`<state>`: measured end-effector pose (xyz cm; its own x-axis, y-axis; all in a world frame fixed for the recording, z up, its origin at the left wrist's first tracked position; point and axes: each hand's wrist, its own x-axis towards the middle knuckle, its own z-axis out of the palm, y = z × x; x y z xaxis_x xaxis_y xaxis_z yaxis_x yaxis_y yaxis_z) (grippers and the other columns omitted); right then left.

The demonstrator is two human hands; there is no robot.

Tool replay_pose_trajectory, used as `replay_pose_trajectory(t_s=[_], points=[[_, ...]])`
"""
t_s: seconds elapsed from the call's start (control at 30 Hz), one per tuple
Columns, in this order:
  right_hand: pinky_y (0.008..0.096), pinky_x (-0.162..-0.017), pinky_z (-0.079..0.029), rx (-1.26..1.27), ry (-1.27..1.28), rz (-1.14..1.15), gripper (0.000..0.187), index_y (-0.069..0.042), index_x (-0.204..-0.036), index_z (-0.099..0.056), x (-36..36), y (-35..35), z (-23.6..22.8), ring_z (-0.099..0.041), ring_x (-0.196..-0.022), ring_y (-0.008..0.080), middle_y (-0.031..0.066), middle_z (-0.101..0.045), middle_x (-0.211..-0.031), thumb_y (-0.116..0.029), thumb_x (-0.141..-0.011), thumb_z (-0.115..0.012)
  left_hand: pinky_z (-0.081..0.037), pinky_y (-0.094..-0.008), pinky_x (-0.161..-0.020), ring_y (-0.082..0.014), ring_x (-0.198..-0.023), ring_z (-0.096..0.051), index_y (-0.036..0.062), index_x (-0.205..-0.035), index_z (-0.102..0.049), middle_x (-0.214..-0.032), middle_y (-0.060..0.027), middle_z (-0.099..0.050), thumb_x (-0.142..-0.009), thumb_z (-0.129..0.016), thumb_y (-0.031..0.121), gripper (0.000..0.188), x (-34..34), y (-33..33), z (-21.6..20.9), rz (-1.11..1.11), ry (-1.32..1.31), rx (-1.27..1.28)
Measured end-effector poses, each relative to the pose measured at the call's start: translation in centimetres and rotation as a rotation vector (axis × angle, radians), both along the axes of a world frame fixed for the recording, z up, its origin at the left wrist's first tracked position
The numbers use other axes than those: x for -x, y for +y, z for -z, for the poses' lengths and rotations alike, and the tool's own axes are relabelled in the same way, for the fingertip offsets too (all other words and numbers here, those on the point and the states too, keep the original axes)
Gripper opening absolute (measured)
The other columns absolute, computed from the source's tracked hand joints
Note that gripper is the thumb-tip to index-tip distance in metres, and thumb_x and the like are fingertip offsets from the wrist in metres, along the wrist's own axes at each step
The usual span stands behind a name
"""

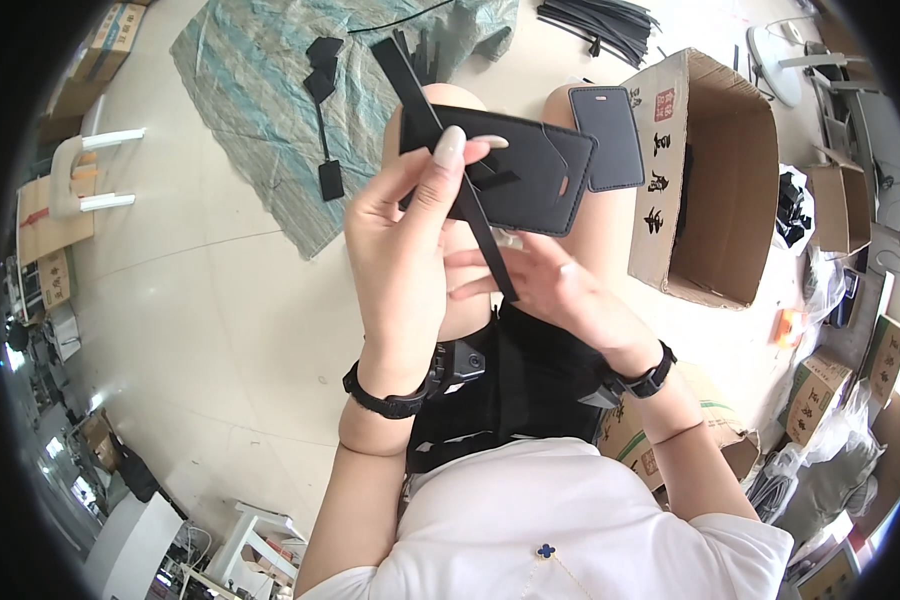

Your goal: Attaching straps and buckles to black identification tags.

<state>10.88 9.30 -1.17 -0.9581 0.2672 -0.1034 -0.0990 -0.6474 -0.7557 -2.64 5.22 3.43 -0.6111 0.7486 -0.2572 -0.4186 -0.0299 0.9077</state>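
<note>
My left hand [402, 235] grips a black stitched card holder [525, 195] with a small slot near one end. Its thumb presses a flat black strap [488, 245] that crosses the holder at a slant and sticks out above and below. Under the holder is my right hand [562, 292], its fingers spread behind the strap's lower end; one fingertip reaches the holder's bottom edge, though contact is unclear. A second dark card holder [610, 140] rests on my right thigh, beside the held one. The fingers of my left hand behind the holder are hidden.
A striped woven sheet [260, 120] lies on the floor ahead, with black pieces [330, 180] on it. Beyond my knees is a bundle of black straps [600, 25]. An open cardboard box [660, 180] stands close on the right. More boxes [820, 400] and plastic bags line the right side.
</note>
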Motion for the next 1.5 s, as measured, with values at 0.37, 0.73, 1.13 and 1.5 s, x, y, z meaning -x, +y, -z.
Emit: replay_pose_trajectory(t_s=[0.37, 0.73, 1.13, 1.5], points=[[0.0359, -0.093, -0.037, 0.093, -0.151, -0.147, 0.054, 0.004, -0.132, -0.023, -2.5, -0.9, -2.4, -0.052, -0.104, 0.0292, 0.0228, -0.047, -0.118, 0.004, -0.078, -0.031, -0.046, -0.0236, -0.067, -0.0157, -0.079, -0.058, -0.0083, -0.094, -0.057, -0.093, -0.0129, -0.059, -0.085, -0.054, 0.02, 0.03, 7.3, -0.1, 0.6, -0.389, 0.202, -0.135], [0.0273, -0.067, -0.049, -0.416, 0.005, 0.165, 0.014, 0.004, -0.09, -0.061, -3.8, -0.1, -2.8, -0.062, -0.074, 0.0204, 0.0153, -0.062, -0.09, -0.005, -0.083, -0.052, -0.047, -0.0241, -0.068, -0.0165, -0.085, -0.058, -0.0094, -0.1, -0.055, -0.101, -0.0156, -0.057, -0.088, -0.048, 0.022, 0.035, 5.9, -1.2, 2.3, -0.3, 0.027, -0.011], [0.0222, -0.045, -0.041, -0.331, -0.021, 0.369, 0.021, 0.001, -0.072, -0.053, -7.5, 1.7, -7.6, -0.048, -0.046, 0.0114, 0.0078, -0.056, -0.066, -0.01, -0.087, -0.045, -0.047, -0.0227, -0.06, -0.0131, -0.073, -0.06, -0.0053, -0.113, -0.05, -0.106, -0.0144, -0.057, -0.082, -0.05, 0.003, 0.032, 3.6, -3.7, 0.6, -0.036, 0.007, -0.138], [0.0168, -0.043, -0.03, -0.226, -0.25, 0.269, 0.022, 0.001, -0.077, -0.054, -0.8, -0.9, -7.3, -0.038, -0.048, 0.003, -0.0003, -0.049, -0.062, -0.014, -0.09, -0.045, -0.049, -0.0198, -0.043, -0.0102, -0.072, -0.061, -0.0031, -0.108, -0.054, -0.108, -0.0139, -0.056, -0.079, -0.058, 0.004, 0.03, 0.7, -5.2, -0.3, 0.162, -0.249, -0.147]])
